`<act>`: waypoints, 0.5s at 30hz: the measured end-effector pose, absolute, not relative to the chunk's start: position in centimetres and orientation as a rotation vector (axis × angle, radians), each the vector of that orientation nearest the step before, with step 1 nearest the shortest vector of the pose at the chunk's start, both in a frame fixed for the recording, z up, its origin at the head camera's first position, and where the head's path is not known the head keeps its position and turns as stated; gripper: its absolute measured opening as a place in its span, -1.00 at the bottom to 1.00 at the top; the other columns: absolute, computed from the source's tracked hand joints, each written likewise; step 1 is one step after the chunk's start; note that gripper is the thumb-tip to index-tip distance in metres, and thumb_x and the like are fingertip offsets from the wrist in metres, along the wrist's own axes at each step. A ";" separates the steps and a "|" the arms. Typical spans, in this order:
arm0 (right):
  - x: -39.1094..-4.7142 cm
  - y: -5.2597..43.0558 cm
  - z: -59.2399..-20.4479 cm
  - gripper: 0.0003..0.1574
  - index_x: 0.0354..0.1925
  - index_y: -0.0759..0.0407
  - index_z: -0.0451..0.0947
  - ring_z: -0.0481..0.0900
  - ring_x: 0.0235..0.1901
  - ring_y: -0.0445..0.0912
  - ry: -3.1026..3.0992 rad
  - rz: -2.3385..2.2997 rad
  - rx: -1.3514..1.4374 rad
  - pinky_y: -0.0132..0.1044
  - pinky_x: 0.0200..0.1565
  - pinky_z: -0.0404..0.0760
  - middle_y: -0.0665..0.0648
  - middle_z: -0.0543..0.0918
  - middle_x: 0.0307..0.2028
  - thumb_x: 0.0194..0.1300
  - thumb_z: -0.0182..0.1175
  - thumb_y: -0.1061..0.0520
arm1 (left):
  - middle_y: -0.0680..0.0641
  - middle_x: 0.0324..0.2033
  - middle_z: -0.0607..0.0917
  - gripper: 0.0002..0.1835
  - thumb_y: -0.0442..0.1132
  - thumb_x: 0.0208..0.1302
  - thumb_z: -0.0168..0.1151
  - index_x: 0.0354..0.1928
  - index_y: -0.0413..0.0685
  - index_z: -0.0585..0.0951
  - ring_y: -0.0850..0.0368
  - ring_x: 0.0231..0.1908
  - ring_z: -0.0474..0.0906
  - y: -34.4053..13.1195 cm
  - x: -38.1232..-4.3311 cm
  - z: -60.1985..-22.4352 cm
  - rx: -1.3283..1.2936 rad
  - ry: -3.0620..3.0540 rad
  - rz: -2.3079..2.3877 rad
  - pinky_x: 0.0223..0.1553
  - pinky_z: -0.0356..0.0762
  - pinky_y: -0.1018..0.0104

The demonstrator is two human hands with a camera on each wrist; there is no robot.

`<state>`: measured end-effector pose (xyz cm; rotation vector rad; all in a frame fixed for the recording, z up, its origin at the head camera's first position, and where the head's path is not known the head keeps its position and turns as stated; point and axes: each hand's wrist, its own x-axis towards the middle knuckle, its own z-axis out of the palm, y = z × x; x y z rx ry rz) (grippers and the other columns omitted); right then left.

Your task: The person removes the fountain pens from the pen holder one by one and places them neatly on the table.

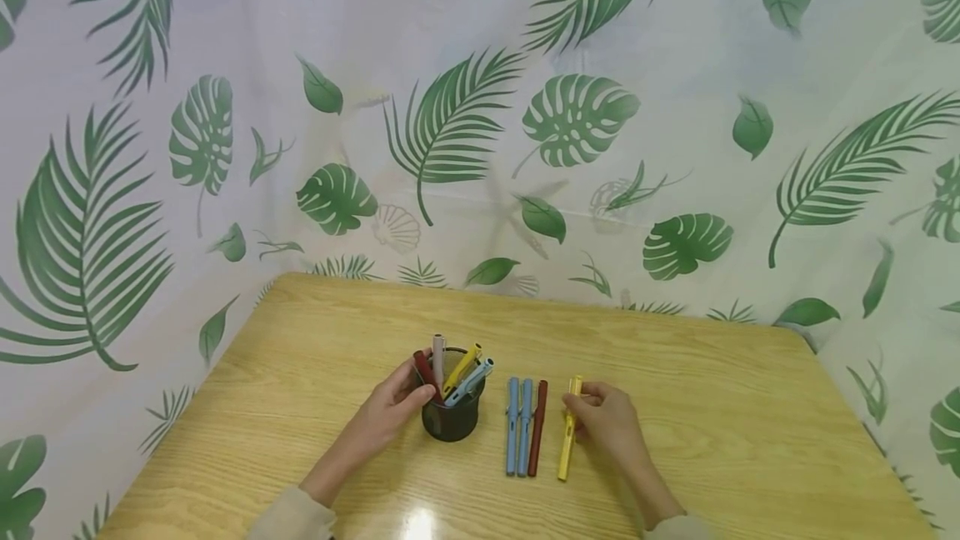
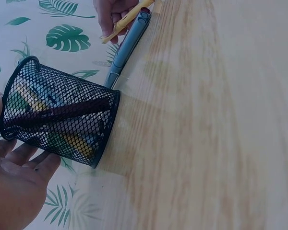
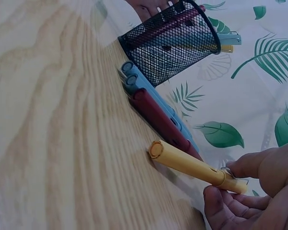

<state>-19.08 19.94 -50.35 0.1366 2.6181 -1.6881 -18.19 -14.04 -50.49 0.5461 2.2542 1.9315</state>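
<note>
Leaf-printed white cloth (image 1: 480, 211) backs a yellow wood-grain table (image 1: 712, 407); the head view looks onto four mixed-colour pens (image 1: 462, 367) in a black cylindrical mesh cup (image 1: 450, 423), while the left wrist view shows a dark barrel (image 2: 67, 113) through its side; the left hand (image 1: 390, 408) lies at the cup's eight o'clock, thumb and fingers curved round it; two light-blue pens (image 1: 512, 436) and a dark-red pen (image 1: 537, 436) lie at four o'clock; beyond them, the right hand (image 1: 611, 423), pointing toward ten o'clock, pinches a slim yellow pen (image 1: 566, 450).
</note>
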 end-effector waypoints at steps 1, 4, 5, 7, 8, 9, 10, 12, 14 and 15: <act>-19.1 19.8 -50.3 -0.50 0.13 0.63 0.50 0.67 -0.53 -0.05 2.621 -1.687 0.140 -0.27 -0.47 0.72 0.24 0.76 -0.30 0.43 0.30 0.23 | -0.34 0.49 0.29 -0.31 -0.15 0.63 0.07 0.64 -0.15 0.10 -0.25 0.45 0.27 -14.0 -18.2 -50.5 0.545 2.253 1.931 0.43 0.26 -0.14; -19.0 19.5 -50.3 -0.53 0.10 0.63 0.51 0.66 -0.53 -0.06 2.635 -1.677 0.144 -0.28 -0.49 0.71 0.25 0.76 -0.31 0.43 0.30 0.23 | -0.34 0.50 0.28 -0.32 -0.14 0.64 0.06 0.64 -0.12 0.10 -0.26 0.46 0.26 -14.0 -18.2 -50.4 0.537 2.248 1.930 0.43 0.26 -0.14; -18.9 19.4 -50.2 -0.54 0.09 0.63 0.51 0.66 -0.54 -0.07 2.640 -1.673 0.150 -0.28 -0.49 0.71 0.25 0.77 -0.32 0.43 0.30 0.24 | -0.34 0.50 0.27 -0.32 -0.14 0.64 0.06 0.64 -0.12 0.10 -0.26 0.46 0.26 -14.0 -18.2 -50.4 0.536 2.246 1.932 0.43 0.26 -0.14; -18.9 19.2 -50.2 -0.55 0.07 0.62 0.52 0.66 -0.55 -0.07 2.650 -1.667 0.161 -0.29 -0.50 0.70 0.26 0.77 -0.32 0.43 0.29 0.24 | -0.35 0.50 0.27 -0.32 -0.14 0.64 0.06 0.64 -0.13 0.09 -0.27 0.46 0.26 -14.0 -18.2 -50.4 0.539 2.247 1.931 0.43 0.26 -0.15; -18.8 19.1 -50.1 -0.56 0.07 0.63 0.52 0.66 -0.56 -0.07 2.656 -1.664 0.167 -0.30 -0.50 0.70 0.26 0.77 -0.32 0.42 0.29 0.24 | -0.35 0.50 0.27 -0.32 -0.15 0.64 0.06 0.64 -0.14 0.09 -0.27 0.45 0.27 -14.0 -18.1 -50.4 0.540 2.247 1.930 0.42 0.27 -0.15; -18.8 19.0 -50.1 -0.56 0.06 0.63 0.52 0.66 -0.56 -0.08 2.660 -1.660 0.179 -0.30 -0.51 0.70 0.27 0.77 -0.33 0.42 0.29 0.25 | -0.35 0.49 0.28 -0.32 -0.15 0.64 0.06 0.64 -0.15 0.09 -0.28 0.45 0.28 -14.0 -18.1 -50.4 0.544 2.252 1.927 0.42 0.28 -0.15; -18.8 18.9 -50.1 -0.57 0.06 0.63 0.52 0.66 -0.57 -0.08 2.664 -1.656 0.188 -0.31 -0.52 0.70 0.27 0.77 -0.33 0.41 0.29 0.25 | -0.36 0.49 0.30 -0.32 -0.15 0.64 0.06 0.63 -0.16 0.09 -0.27 0.44 0.29 -14.0 -18.1 -50.4 0.548 2.259 1.923 0.41 0.29 -0.15; -18.8 18.8 -50.2 -0.57 0.05 0.63 0.53 0.66 -0.58 -0.09 2.683 -1.637 0.197 -0.31 -0.53 0.69 0.27 0.77 -0.33 0.41 0.29 0.26 | -0.36 0.47 0.33 -0.32 -0.15 0.64 0.06 0.63 -0.17 0.10 -0.27 0.42 0.32 -14.1 -18.1 -50.4 0.553 2.270 1.915 0.40 0.31 -0.15; -18.9 18.7 -50.3 -0.56 0.05 0.64 0.53 0.67 -0.58 -0.08 2.708 -1.613 0.199 -0.31 -0.53 0.69 0.28 0.77 -0.33 0.40 0.30 0.25 | -0.35 0.46 0.35 -0.33 -0.15 0.64 0.05 0.63 -0.17 0.11 -0.25 0.42 0.33 -14.1 -18.1 -50.5 0.558 2.280 1.907 0.40 0.32 -0.15; -18.9 18.6 -50.3 -0.56 0.05 0.64 0.53 0.67 -0.57 -0.08 2.719 -1.601 0.201 -0.31 -0.53 0.69 0.29 0.77 -0.33 0.40 0.30 0.25 | -0.34 0.46 0.35 -0.33 -0.15 0.64 0.05 0.63 -0.16 0.11 -0.24 0.42 0.33 -14.1 -18.1 -50.5 0.561 2.285 1.903 0.40 0.32 -0.14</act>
